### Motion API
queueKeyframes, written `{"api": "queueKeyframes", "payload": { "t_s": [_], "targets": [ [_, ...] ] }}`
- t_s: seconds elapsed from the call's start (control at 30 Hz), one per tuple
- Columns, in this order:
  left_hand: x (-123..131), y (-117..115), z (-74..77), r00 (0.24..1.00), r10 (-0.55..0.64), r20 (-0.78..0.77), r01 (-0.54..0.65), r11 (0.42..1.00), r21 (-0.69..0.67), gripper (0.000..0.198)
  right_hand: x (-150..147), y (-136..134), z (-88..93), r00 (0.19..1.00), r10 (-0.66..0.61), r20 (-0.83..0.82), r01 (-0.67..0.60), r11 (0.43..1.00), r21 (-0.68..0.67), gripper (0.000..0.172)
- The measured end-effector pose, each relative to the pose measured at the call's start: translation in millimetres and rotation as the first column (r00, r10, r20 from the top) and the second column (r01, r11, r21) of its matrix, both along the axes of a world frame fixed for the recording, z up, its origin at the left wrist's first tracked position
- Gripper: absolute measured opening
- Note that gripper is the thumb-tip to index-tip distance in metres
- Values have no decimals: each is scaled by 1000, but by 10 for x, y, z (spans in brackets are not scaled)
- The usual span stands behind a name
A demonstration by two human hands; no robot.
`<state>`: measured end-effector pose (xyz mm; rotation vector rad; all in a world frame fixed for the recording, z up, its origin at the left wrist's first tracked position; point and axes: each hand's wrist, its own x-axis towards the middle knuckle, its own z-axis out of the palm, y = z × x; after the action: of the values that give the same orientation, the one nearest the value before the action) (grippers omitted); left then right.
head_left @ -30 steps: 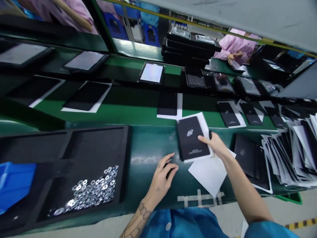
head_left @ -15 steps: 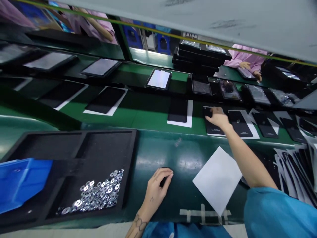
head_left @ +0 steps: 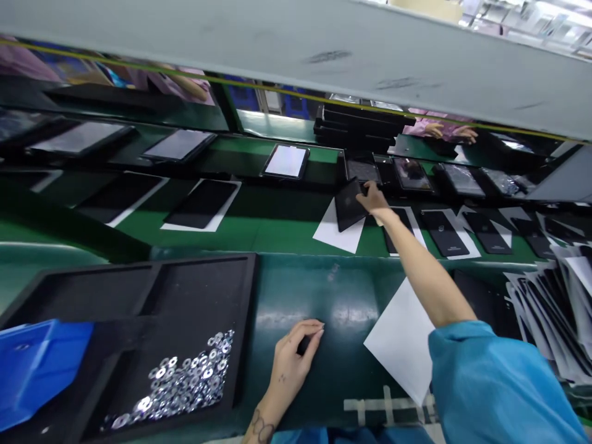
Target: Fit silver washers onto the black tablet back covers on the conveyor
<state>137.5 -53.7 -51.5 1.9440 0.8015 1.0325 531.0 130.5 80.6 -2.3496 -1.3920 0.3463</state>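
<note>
- Our right hand (head_left: 374,200) is clamped on a black panel (head_left: 348,208) at its right edge, near the top.
- The panel is tilted over a white sheet (head_left: 340,239) on the green strip (head_left: 272,237); we cannot tell whether the two touch.
- Our left hand (head_left: 292,357) rests over the bench (head_left: 314,296), well apart from the right, thumb and forefinger tips close together; we cannot tell whether they pinch anything.
- We judge the panel light, thin and stiff, so one hand should manage it.
- Its flat face looks smooth and could slip or scratch; we would hold it by opposite edges, off the middle.
- The sheet looks limp and likely to slide or crease; we would take it by a corner.
</note>
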Motion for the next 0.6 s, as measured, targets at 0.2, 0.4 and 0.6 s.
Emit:
{"api": "queueKeyframes", "payload": {
  "t_s": [0.2,0.4,0.6],
  "targets": [
    [38,18,-12,999,-37,-21,37,999,6,11,-75,-101,554,926,76,370,-49,995,-81,36],
    [28,18,-30,999,-6,-33,5,999,-32,11,-860,105,350,890,280,360,-139,918,-371,33],
    [-261,56,241,985,172,-17,-172,962,-214,16,-1091,-466,690,805,360,471,-233,923,-307,32]
  ]
}}
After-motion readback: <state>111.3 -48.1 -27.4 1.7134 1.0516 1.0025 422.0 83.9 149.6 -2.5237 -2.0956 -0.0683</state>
